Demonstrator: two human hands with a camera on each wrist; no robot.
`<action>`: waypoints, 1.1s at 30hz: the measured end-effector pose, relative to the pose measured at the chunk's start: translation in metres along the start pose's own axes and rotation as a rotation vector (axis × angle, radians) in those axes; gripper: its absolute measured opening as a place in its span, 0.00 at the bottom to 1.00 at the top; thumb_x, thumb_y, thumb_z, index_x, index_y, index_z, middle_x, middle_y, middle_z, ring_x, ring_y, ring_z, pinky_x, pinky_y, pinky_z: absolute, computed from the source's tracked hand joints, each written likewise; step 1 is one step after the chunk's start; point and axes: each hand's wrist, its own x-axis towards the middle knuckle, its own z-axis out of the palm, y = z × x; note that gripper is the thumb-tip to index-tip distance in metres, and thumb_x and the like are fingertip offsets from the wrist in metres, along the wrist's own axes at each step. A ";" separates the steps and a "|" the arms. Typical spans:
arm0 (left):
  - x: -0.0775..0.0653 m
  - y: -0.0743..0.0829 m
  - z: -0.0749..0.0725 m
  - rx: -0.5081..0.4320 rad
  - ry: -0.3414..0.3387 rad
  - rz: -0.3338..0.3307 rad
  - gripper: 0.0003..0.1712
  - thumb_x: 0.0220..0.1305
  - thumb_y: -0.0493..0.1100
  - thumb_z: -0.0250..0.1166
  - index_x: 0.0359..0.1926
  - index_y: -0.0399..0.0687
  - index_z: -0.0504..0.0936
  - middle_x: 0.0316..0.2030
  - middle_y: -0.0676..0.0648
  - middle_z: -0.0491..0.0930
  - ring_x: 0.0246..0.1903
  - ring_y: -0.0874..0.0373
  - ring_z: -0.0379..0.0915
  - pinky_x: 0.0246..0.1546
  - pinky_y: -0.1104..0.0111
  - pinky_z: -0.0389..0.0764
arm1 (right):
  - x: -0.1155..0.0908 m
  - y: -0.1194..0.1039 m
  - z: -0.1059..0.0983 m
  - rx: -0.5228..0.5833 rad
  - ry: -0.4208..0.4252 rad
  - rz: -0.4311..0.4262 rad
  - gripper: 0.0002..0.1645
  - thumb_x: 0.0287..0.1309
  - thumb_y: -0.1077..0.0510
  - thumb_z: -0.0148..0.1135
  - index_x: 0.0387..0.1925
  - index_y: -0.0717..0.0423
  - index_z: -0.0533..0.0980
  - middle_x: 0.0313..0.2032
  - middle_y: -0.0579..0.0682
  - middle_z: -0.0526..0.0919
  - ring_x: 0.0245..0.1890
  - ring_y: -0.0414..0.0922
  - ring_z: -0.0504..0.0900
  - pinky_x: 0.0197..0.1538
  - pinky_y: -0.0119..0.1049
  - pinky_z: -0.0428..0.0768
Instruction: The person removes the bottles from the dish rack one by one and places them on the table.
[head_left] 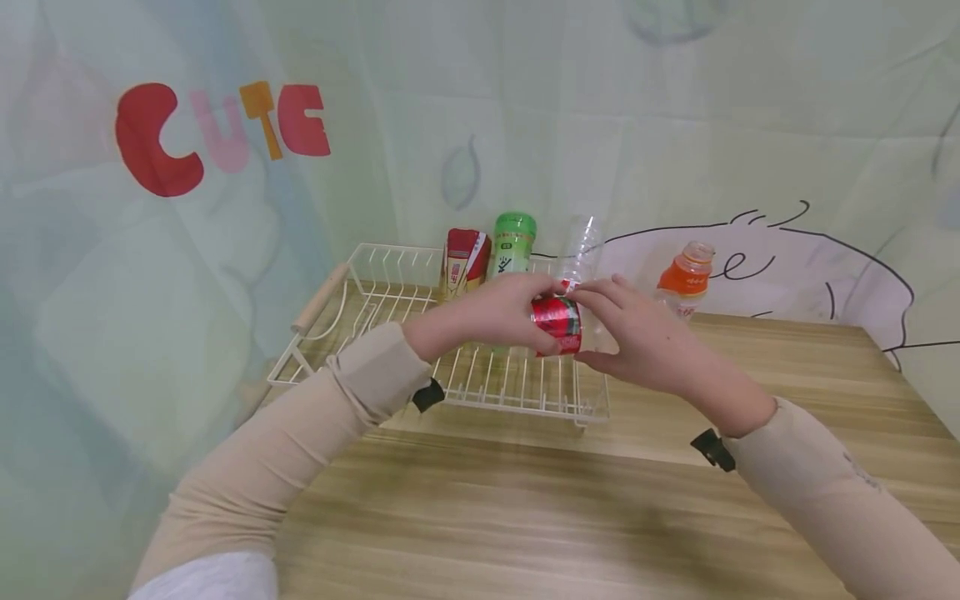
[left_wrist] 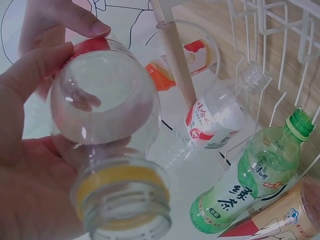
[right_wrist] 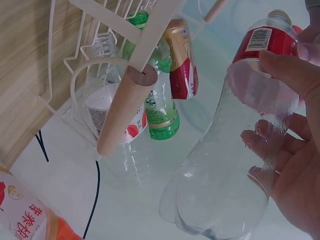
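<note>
Above the white wire dish rack (head_left: 517, 406), both hands hold a clear plastic bottle (head_left: 557, 323) with a red label. My left hand (head_left: 502, 312) grips it around the labelled part, toward the neck. My right hand (head_left: 641, 333) curls around the clear body from the other side, thumb by the label. In the right wrist view the bottle (right_wrist: 220, 165) looks hollow and see-through, its base at the bottom of the picture. Its capless mouth (left_wrist: 125, 200) faces the left wrist camera. The right hand (right_wrist: 295, 175) partly covers the body.
In the rack, a red-and-tan can (head_left: 463, 260), a green tea bottle (head_left: 513, 242) and a clear bottle (head_left: 583, 246) lean in a row, both bottles neck down. An orange-labelled bottle (head_left: 686, 275) stands right of it. Wooden handles (head_left: 321, 300) flank the rack on the wooden table (head_left: 487, 517).
</note>
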 end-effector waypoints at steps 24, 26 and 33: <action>-0.004 -0.003 -0.022 -0.047 0.087 0.006 0.44 0.53 0.56 0.72 0.68 0.53 0.65 0.58 0.52 0.72 0.53 0.58 0.68 0.47 0.63 0.77 | -0.014 0.019 -0.014 -0.013 0.123 0.060 0.41 0.41 0.58 0.78 0.58 0.64 0.71 0.55 0.59 0.75 0.55 0.56 0.74 0.50 0.54 0.79; -0.004 -0.004 -0.024 -0.032 0.096 0.015 0.43 0.53 0.57 0.71 0.68 0.52 0.65 0.59 0.51 0.72 0.54 0.57 0.67 0.48 0.63 0.77 | -0.016 0.020 -0.017 -0.019 0.128 0.075 0.41 0.41 0.59 0.78 0.58 0.64 0.71 0.54 0.60 0.75 0.55 0.57 0.74 0.51 0.56 0.78; -0.008 -0.007 -0.034 -0.011 0.147 0.034 0.43 0.54 0.56 0.70 0.69 0.50 0.65 0.59 0.51 0.72 0.56 0.55 0.67 0.50 0.63 0.76 | -0.023 0.026 -0.026 -0.014 0.143 0.128 0.40 0.40 0.62 0.77 0.58 0.66 0.70 0.54 0.61 0.75 0.55 0.58 0.73 0.52 0.58 0.76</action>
